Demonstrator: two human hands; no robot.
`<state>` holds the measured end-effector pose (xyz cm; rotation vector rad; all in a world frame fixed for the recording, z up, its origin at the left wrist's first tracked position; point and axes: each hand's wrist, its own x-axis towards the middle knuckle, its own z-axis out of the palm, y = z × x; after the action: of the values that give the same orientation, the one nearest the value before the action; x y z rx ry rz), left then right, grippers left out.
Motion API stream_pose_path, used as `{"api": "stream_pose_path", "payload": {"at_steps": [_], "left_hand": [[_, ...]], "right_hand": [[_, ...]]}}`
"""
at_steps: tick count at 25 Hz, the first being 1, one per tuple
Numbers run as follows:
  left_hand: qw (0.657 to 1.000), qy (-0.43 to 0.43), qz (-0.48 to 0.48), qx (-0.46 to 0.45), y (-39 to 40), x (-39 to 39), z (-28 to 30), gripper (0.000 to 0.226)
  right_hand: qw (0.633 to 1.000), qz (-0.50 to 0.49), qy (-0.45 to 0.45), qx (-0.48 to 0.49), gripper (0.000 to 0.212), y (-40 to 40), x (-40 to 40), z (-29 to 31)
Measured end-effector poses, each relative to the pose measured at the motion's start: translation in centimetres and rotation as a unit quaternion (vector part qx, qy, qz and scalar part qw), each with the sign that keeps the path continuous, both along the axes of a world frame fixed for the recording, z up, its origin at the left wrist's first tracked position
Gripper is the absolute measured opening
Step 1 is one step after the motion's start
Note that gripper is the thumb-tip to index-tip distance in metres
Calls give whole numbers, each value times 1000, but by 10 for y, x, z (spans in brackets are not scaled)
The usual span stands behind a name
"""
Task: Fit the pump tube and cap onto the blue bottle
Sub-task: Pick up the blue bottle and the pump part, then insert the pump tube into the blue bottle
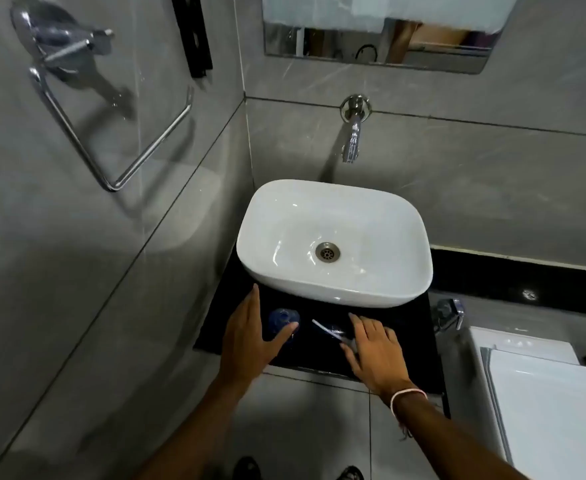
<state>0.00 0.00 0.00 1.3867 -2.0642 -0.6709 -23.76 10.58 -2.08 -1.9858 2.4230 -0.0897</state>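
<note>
We are at the reaching step, with nothing fitted yet. On the left, our left hand is spread open around the blue bottle, which stands on the dark counter just in front of the white basin; the thumb touches the bottle's near side, no firm grasp yet. To the right, the pump tube lies on the counter. Our right hand, palm down and fingers loosely splayed, comes to its near end; we cannot tell whether it grips. Next we judge: steady the bottle, lift the tube, aim it into the neck.
</note>
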Motion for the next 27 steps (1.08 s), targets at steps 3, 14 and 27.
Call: {"api": "stream_pose_path", "payload": {"at_steps": [3,14,27], "left_hand": [[993,32,18,116,5,-5,-25,104],[984,81,-9,158,3,-10,-45,90],[984,97,-21,150,8,-8,-36,87]], "right_hand": [[994,-27,-11,106,53,3,-6,-21],[894,-20,-411,-178,30,-8,9,41],[966,166,-199,22,12,-52,21,143]]}}
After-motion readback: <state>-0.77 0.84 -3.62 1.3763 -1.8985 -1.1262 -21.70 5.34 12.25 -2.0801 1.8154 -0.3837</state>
